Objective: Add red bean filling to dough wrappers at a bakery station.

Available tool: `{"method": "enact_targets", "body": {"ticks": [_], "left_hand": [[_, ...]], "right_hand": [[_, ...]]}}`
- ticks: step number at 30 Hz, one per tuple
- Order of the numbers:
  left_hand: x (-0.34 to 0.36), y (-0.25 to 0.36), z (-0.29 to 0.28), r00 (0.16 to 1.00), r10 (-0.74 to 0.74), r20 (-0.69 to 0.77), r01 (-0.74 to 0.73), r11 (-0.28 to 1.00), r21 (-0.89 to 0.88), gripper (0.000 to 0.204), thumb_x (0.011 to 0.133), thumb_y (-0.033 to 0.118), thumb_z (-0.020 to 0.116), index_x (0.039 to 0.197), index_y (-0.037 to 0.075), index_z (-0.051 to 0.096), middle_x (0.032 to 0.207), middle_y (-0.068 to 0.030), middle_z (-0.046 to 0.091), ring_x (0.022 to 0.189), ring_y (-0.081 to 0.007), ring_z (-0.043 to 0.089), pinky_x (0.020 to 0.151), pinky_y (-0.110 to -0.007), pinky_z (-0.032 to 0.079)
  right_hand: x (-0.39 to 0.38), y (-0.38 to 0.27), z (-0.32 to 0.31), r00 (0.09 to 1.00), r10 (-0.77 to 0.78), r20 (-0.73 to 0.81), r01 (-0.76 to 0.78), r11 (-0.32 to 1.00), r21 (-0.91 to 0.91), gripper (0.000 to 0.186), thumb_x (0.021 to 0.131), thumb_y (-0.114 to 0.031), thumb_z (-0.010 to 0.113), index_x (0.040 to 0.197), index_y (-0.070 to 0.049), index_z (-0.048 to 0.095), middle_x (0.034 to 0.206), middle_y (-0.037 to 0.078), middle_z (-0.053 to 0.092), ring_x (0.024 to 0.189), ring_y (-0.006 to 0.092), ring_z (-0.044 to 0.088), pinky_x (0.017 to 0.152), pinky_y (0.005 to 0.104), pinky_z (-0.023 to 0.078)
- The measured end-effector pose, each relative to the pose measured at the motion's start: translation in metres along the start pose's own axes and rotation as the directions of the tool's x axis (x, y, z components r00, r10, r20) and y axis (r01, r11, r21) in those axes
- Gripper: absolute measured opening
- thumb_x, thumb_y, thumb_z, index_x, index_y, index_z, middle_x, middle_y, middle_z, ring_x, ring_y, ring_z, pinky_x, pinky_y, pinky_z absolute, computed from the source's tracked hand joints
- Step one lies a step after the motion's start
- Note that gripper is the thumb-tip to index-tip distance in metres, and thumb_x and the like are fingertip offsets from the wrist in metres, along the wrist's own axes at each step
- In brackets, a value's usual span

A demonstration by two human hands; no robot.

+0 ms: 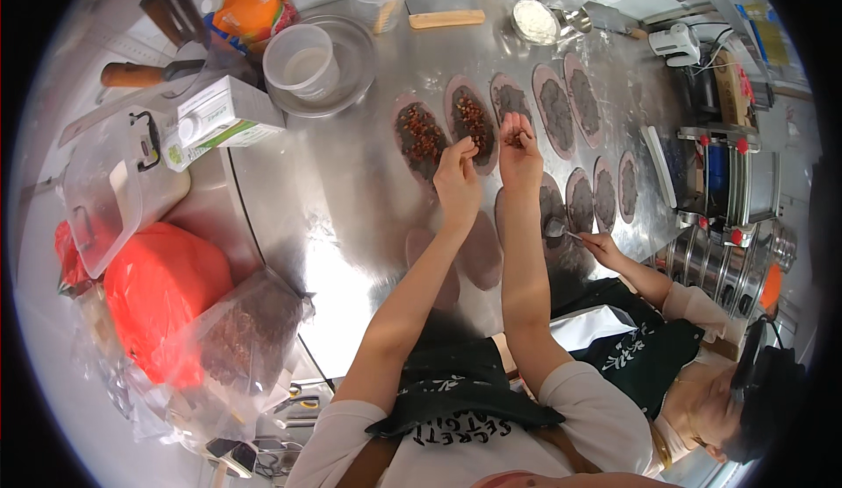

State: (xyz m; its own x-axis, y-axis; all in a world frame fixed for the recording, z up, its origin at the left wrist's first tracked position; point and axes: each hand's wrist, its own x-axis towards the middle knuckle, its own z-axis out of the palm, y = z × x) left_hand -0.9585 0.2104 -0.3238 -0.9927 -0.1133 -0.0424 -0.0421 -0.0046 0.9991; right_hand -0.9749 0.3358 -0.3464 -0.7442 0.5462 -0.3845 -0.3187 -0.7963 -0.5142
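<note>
My left hand [458,179] is pinched at the near end of an oval pink dough piece [453,93], which is spread with dark grey filling and partly covered in reddish-brown chopped bits [472,117]. What sits between those fingertips is hidden. Just beside it, my right hand [522,169] is palm up and cupped around a small heap of reddish-brown bits [517,140]. To the left lies another dough oval [420,142], thickly covered with the same bits. Beyond my right hand, a grey-topped oval [510,95] shows no bits.
More grey-spread ovals [555,111] lie to the right, plain pink ones [479,251] nearer me. At right, a co-worker's hand [602,249] holds a spoon-like tool [558,227] over an oval. A plastic tub [303,60] on a metal tray, a scraper [447,19] and a white bowl [535,21] stand behind.
</note>
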Motion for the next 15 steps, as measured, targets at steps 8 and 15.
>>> {"method": "enact_targets", "body": {"ticks": [8,15], "left_hand": [[-0.057,0.016,-0.078,0.965,-0.216,0.146,0.227,0.972,-0.059,0.023,0.090,-0.005,0.058,0.112,0.001,0.063,0.099,-0.0121,0.069,0.090,-0.0200,0.070,0.079,-0.031,0.054],[-0.104,0.033,-0.151,0.932,-0.335,0.137,0.340,0.941,-0.010,0.024,0.093,-0.005,0.053,0.114,0.002,0.064,0.099,-0.0102,0.070,0.089,-0.0167,0.069,0.080,-0.028,0.054]], "right_hand": [[-0.011,0.014,-0.014,0.969,-0.084,0.233,0.178,0.890,-0.419,0.030,0.101,-0.008,0.046,0.126,0.009,0.049,0.123,0.020,0.058,0.114,0.0296,0.058,0.098,0.0376,0.048],[-0.008,0.029,-0.008,0.910,-0.188,0.369,0.396,0.660,-0.639,0.024,0.101,-0.006,0.046,0.120,0.004,0.056,0.120,0.014,0.061,0.115,0.0236,0.059,0.102,0.0345,0.044]]}}
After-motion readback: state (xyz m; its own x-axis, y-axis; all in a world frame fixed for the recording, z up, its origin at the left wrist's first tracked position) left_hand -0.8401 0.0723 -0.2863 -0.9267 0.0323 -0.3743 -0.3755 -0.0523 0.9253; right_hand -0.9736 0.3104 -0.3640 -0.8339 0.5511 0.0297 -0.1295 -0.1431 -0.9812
